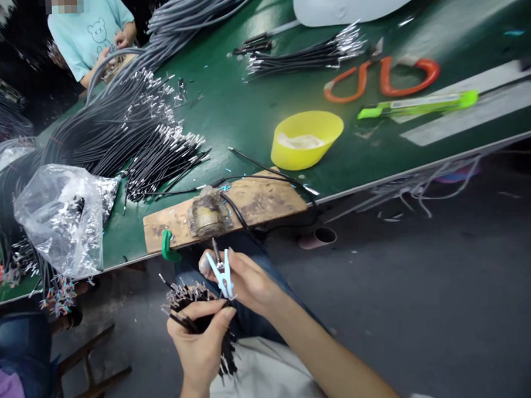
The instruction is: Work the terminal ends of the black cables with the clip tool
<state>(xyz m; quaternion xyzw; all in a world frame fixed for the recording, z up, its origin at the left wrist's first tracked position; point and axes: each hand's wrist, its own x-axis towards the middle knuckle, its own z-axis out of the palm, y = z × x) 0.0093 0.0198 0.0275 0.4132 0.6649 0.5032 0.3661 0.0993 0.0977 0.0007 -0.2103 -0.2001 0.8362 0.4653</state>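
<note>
Below the table edge, my left hand is closed around a bundle of short black cables, whose bare wire ends stick out above the fingers. My right hand is closed with its fingers around a light-blue plastic clip. The clip's jaw end lies close to my left thumb and fingertips; whether a cable sits in it I cannot tell. Just above my right fingers, a thin metal shaft points down from a small, grimy motor mounted on a wooden board.
A green clamp grips the board's left end. On the green table are cable bundles, a plastic bag, a yellow container, orange-handled scissors and a green cutter knife. A co-worker sits across.
</note>
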